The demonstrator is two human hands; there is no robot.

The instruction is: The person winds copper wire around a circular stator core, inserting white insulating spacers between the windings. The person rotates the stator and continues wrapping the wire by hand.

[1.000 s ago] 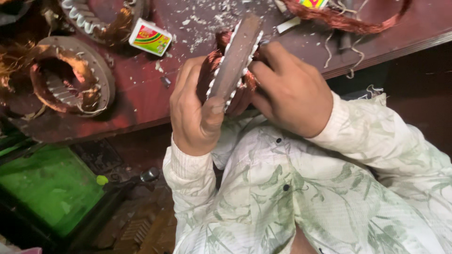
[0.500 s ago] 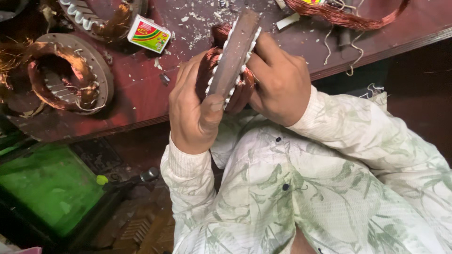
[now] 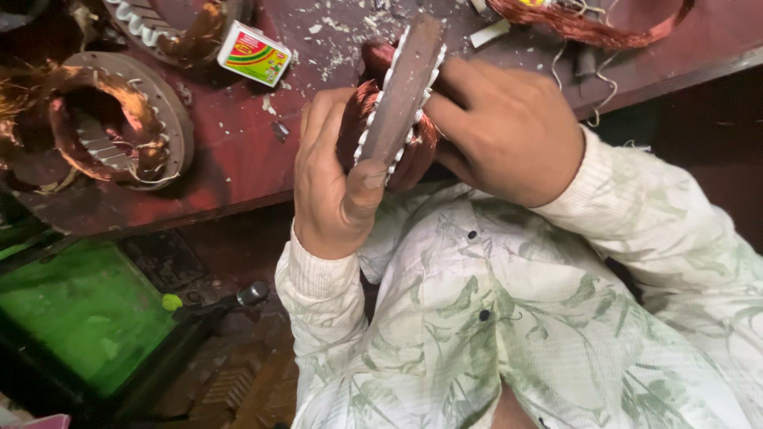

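Observation:
I hold a round motor stator [image 3: 401, 91] edge-on over the front edge of a dark red workbench [image 3: 238, 159]. It is a flat brown metal disc with white slot liners and copper windings bulging on both sides. My left hand [image 3: 330, 179] grips its lower rim, thumb pressed on the edge. My right hand [image 3: 509, 131] wraps the right side, its fingers tucked against the copper coils. Both sleeves are white with a green leaf print.
Another stator with copper windings [image 3: 115, 127] lies at the bench's left. A small red, green and yellow box [image 3: 254, 54] sits near the back. A loose copper coil [image 3: 588, 24] lies at the top right. A green tray [image 3: 79, 310] is on the floor.
The stator and both hands have shifted slightly, with the grip unchanged. The view has drifted a little.

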